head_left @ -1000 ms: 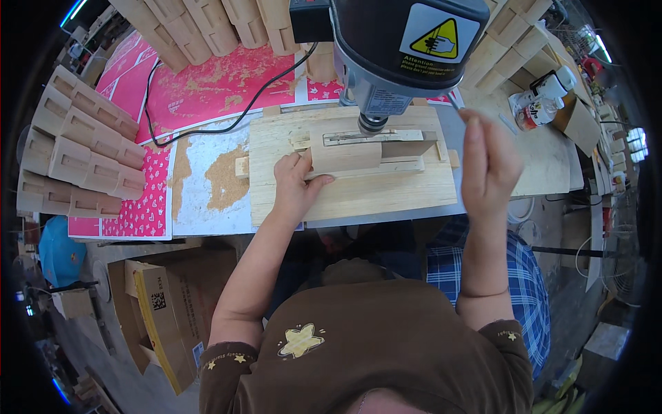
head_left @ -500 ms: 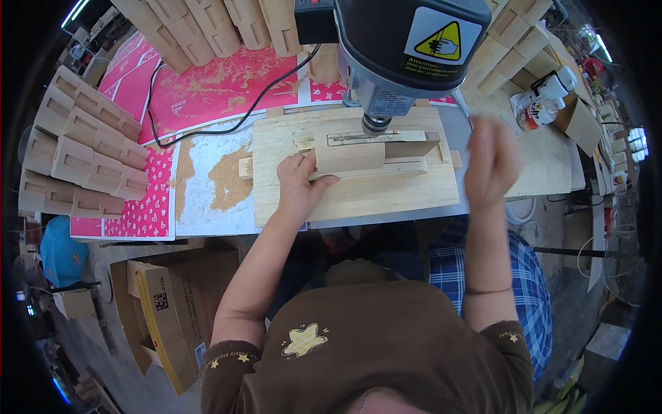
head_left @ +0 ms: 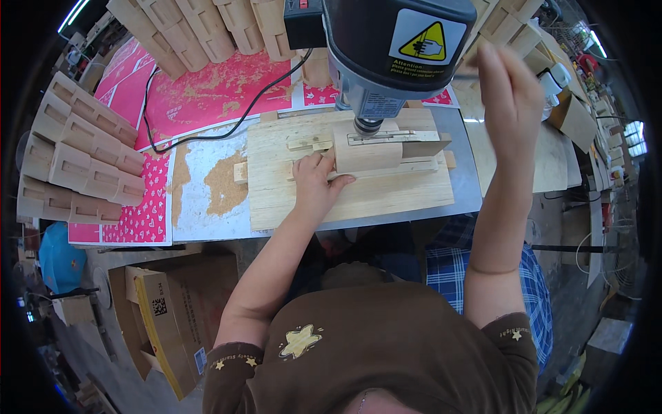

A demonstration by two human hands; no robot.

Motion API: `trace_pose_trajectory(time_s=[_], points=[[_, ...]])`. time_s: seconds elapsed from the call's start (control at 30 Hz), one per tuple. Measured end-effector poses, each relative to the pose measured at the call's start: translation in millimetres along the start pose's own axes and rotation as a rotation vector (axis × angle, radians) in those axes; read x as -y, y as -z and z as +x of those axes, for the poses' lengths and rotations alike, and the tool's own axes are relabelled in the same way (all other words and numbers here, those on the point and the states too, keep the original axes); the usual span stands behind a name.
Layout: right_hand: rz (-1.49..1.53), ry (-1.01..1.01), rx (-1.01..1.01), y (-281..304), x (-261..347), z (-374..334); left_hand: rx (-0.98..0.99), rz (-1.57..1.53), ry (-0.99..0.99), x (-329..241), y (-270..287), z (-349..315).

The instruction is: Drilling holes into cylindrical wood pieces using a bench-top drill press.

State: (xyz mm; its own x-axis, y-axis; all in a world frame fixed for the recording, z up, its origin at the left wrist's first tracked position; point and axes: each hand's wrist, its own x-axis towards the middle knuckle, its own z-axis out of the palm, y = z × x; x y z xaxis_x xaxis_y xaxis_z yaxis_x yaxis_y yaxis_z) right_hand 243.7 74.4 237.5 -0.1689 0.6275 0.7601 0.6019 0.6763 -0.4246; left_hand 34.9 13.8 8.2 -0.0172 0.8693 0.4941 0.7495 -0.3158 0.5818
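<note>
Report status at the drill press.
Left hand touching wooden piece at its left end. Right hand at lever. Drill chuck over piece; contact unclear.

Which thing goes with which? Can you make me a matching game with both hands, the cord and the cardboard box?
Things:
1. Left hand
2. Right hand
3. Cord
4. Cardboard box

Clues:
A. Thin, black and curving
B. Raised, to the right of the drill
C. Brown and yellow, below the tabletop
D. At the left end of the wooden block

Right pairs: 1-D, 2-B, 3-A, 4-C
</note>
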Motion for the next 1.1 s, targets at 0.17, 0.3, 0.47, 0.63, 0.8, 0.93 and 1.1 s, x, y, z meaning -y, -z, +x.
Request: trace_pose_trajectory(time_s=[0.17, 0.3, 0.47, 0.63, 0.8, 0.93, 1.1], points=[[0.045, -0.087, -0.013, -11.1, 3.8, -78.3, 0.003, 0.015, -0.002, 1.5, 1.2, -1.4], [0.099, -0.016, -0.037, -45.3, -26.7, -117.2, -0.001, 0.011, 0.0, -1.3, 0.6, 1.6], [0.112, 0.091, -0.081, -60.7, -44.2, -125.5, 0.046, 0.008, 0.001, 0.1, -2.5, 1.5], [0.125, 0.088, -0.14, -28.5, -23.8, -87.2, -0.01, 0.032, 0.01, 0.2, 1.2, -2.4], [0.089, 0.034, -0.101, -21.5, -35.4, 29.5, 0.019, 0.0, 0.04, -1.8, -0.9, -0.9], [0.172, -0.084, -0.212, -43.1, -34.7, 57.7, 0.036, -0.052, 0.056, -4.9, -0.6, 3.5], [0.288, -0.192, -0.021, -49.0, -55.1, -17.3, 0.112, -0.161, 0.175, -1.1, 5.7, 7.9]])
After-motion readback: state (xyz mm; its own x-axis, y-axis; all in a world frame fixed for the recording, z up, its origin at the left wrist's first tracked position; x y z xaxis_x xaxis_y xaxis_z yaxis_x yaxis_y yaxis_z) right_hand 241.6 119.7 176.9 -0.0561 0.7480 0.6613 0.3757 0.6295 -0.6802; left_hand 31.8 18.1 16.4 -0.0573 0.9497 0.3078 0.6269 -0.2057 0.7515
